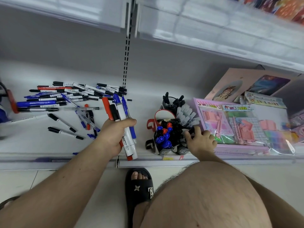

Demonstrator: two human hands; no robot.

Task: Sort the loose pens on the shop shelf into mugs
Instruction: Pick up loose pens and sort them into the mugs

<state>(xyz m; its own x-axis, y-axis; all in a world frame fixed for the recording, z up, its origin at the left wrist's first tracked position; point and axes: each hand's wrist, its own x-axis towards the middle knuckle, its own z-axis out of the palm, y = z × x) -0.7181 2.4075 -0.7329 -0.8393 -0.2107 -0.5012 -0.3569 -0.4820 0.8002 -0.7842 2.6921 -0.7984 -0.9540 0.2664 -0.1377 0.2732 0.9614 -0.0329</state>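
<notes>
Markers [122, 119] are gripped in the left hand [115, 134]; the crowded mug [164, 139], pinched by the right hand [199, 139], could be tipped.

Left hand [115, 134] grips a fistful of markers [122, 122] above the white shelf [41, 142]. Right hand [199, 139] rests on the black mug [164, 139], packed with blue, red and black caps. Loose pens [70, 96] lie scattered to the left, a pink toy box [238, 125] sits at right.
</notes>
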